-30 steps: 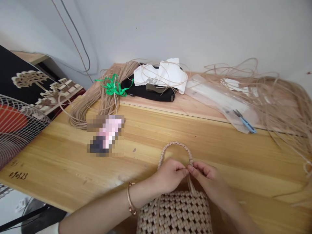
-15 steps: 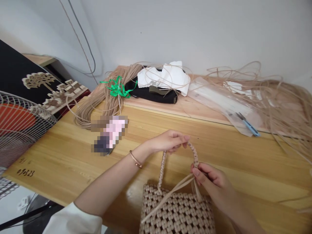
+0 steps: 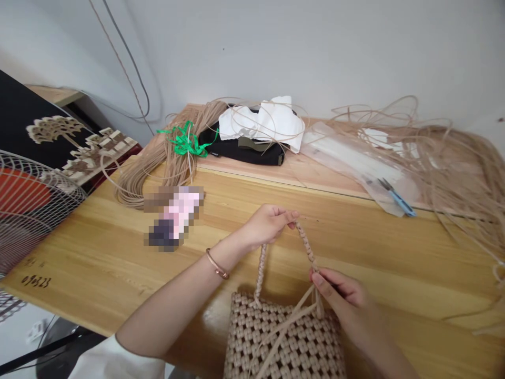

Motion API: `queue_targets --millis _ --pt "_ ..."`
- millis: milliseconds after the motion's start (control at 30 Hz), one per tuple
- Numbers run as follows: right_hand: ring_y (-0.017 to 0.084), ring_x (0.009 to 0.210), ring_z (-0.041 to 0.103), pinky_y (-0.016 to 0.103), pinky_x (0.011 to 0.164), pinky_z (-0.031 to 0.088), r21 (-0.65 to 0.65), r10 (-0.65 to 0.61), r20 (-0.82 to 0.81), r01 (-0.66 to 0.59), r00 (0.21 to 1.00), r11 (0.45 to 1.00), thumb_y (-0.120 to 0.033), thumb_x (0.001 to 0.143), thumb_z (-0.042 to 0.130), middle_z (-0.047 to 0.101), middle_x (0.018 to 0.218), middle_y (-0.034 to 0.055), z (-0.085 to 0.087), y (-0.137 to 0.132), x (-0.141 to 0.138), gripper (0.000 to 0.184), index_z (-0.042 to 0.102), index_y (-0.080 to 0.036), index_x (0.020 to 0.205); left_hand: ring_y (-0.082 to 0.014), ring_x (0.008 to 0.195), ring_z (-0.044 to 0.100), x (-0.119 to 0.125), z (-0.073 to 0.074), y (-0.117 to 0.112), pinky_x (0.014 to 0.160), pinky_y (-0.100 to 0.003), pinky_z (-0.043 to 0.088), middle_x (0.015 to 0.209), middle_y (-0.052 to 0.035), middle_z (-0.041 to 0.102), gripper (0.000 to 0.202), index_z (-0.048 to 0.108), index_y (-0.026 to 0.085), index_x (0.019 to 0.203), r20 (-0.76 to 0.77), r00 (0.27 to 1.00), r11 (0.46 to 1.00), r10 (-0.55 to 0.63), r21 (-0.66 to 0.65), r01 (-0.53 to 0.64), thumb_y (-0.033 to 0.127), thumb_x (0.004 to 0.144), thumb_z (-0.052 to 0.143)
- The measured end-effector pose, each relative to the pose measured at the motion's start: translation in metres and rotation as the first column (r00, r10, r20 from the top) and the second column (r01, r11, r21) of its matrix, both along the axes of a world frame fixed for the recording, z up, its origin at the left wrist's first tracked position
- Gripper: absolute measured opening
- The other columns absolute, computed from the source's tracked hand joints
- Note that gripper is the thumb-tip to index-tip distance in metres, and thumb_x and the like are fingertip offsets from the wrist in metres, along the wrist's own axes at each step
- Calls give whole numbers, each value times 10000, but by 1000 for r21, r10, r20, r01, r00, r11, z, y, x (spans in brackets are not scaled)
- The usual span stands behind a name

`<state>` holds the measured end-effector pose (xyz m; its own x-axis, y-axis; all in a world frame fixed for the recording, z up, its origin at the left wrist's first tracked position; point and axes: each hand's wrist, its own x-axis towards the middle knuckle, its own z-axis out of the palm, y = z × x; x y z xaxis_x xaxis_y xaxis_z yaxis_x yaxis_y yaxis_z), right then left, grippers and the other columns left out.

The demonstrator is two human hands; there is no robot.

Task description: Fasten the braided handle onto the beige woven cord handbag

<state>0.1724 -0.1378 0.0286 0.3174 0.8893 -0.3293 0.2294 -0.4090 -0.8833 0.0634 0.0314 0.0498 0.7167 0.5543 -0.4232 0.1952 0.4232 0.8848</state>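
A beige woven bag point(image 3: 284, 342) with an open checker-like weave stands at the table's near edge, its lower part out of frame. Its braided handle point(image 3: 304, 241) arches above the rim. My left hand point(image 3: 272, 223) is closed around the top of that handle, thumb and fingers pinching it. Lower on the right side, my right hand point(image 3: 335, 289) pinches the handle's end, where the braid gives way to loose strands. These flat beige strands point(image 3: 290, 322) hang down across the front of the bag. The right hand's curled fingers partly hide the end of the braid.
Blue-handled snips point(image 3: 398, 199) lie on a plastic bag point(image 3: 355, 163) at the back right, near tangled beige strands point(image 3: 453, 158). A strand bundle with green ribbon point(image 3: 187, 141), a black pouch point(image 3: 252, 152) and a blurred-out item point(image 3: 173, 218) are left. A fan point(image 3: 39, 210) stands far left.
My left hand has moved slightly left and up, and the right part of the handle is now straighter. The loose strands have swung lower over the bag's front. The view has shifted slightly.
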Motion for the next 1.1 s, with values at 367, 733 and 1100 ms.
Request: queue_targets --millis 367,733,1100 --pt "170 614 501 254 556 396 -45 81 7 -80 997 996 -521 789 481 553 624 16 3 -3 -3 381 611 -198 636 -36 336 267 -11 7 27 355 -176 225 388 82 319 309 528 125 622 -35 928 922 -371 109 372 387 787 536" --pt "128 518 348 234 483 294 26 54 18 -54 998 998 -567 809 400 325 543 -40 6 6 -6 431 426 -205 576 -13 379 157 3 7 25 363 -184 58 499 76 297 463 427 152 589 -44 834 834 -551 -64 548 566 633 629" --pt "129 492 324 236 474 272 12 88 141 -90 986 996 -493 856 364 281 514 -44 2 -5 -24 413 382 -214 553 -40 277 156 12 1 20 331 -198 100 318 83 211 452 518 130 553 -271 959 989 -80 102 111 446 854 400"
